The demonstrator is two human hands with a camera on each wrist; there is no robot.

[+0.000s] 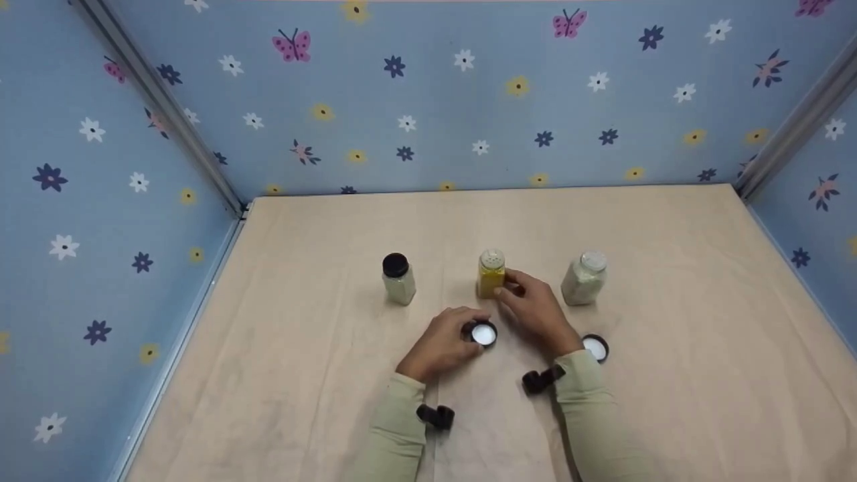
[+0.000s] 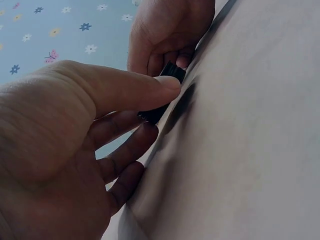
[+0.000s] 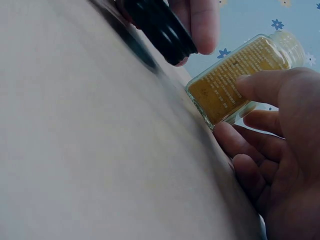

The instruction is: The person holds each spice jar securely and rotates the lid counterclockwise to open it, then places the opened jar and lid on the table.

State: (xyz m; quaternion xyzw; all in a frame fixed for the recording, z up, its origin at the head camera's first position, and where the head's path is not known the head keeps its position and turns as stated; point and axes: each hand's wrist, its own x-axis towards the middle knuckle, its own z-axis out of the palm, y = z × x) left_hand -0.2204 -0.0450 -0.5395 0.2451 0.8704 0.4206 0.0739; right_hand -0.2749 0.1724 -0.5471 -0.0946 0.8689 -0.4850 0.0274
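My left hand (image 1: 444,340) pinches a black lid (image 1: 483,333) between thumb and fingers, its white inner face turned up toward the head camera. In the right wrist view the same lid (image 3: 161,31) hangs close over the cloth. A square glass jar of yellow powder (image 1: 491,281) stands upright in the middle, its perforated shaker top uncovered. My right hand (image 1: 535,309) grips this jar low on its right side, thumb across the printed face, as the right wrist view shows. The lid is just in front of the jar, apart from it.
To the left stands a jar of pale contents with a black lid (image 1: 396,265). On the right is a pale jar (image 1: 584,280) with its shaker top bare. Another black lid (image 1: 595,348) lies white side up beside my right wrist. A flowered wall (image 1: 469,94) rises behind the cloth-covered table (image 1: 301,268).
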